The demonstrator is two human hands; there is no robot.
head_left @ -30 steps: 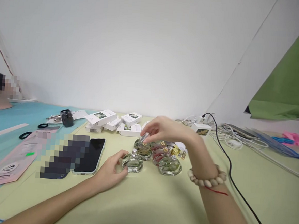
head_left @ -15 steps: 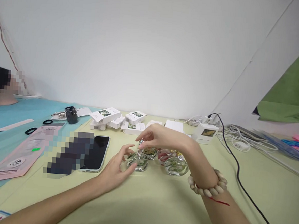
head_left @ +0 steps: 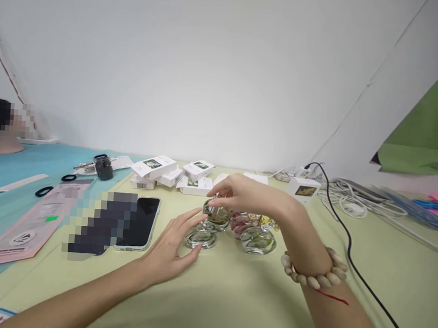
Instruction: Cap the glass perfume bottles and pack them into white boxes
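Note:
My left hand [head_left: 170, 248] rests beside the front left glass bottle [head_left: 202, 237], a flattened, rounded one with green matter inside. Its fingers are stretched out and the thumb is apart, with fingertips close to the bottle's neck. Over the darker bottle [head_left: 218, 218] behind, my right hand [head_left: 235, 192] is bent down, thumb and fingers pinched around a clear, shiny bottle cap [head_left: 213, 208]. Whether this cap sits on the rear bottle or is held above it, I cannot tell. To the right stand a red-filled bottle [head_left: 239, 226] and another green-filled bottle [head_left: 258, 241].
White boxes [head_left: 155, 166] lie piled near the wall, with another box [head_left: 302, 190] further right. A phone [head_left: 140, 223] lies left of my hand. Small gold pieces [head_left: 263, 220] sit behind the bottles. A black cable [head_left: 348, 243] runs down the right side.
My right hand has moved slightly right and away from the front left bottle, to above the rear one. My left fingers have straightened out and loosened around the front left bottle.

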